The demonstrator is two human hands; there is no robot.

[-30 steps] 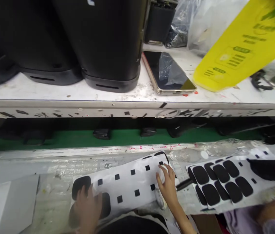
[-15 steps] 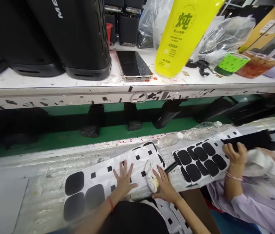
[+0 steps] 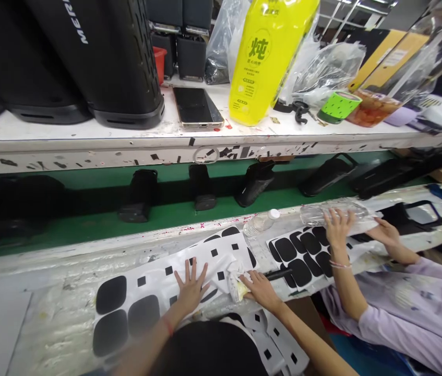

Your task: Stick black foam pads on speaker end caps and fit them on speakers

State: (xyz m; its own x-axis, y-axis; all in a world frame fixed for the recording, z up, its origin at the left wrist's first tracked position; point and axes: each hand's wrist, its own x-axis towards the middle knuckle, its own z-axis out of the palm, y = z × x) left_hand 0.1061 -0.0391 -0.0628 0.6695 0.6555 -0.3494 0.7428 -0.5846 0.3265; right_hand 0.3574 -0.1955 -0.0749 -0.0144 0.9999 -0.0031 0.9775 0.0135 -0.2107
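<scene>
My left hand (image 3: pixel 191 287) lies flat with fingers spread on a white sheet (image 3: pixel 152 282) that carries rounded black pads and small black squares. Its surface wrinkles toward the right end. There, my right hand (image 3: pixel 262 290) grips a crumpled white cloth (image 3: pixel 234 279) with a yellowish patch, pressed against the sheet. Just beyond that hand a dark rod-like piece (image 3: pixel 277 274) points toward a second stack of black-pad sheets (image 3: pixel 299 266). More sheets with black squares (image 3: pixel 273 339) hang over my lap, partly covered by my arm and dark clothing.
To the right, a co-worker's hands (image 3: pixel 340 227) are over a clear plastic bottle (image 3: pixel 314 213) and white material. Another clear bottle (image 3: pixel 260 223) lies behind my sheet. The raised shelf (image 3: pixel 127 146) holds black casings (image 3: pixel 107 62), a phone (image 3: pixel 197 107) and a yellow pouch (image 3: pixel 260 62).
My right hand has closed more on the cloth, which sits slightly further left in view. The co-worker's hands have moved from the black part to the bottle and white material. The view has shifted slightly.
</scene>
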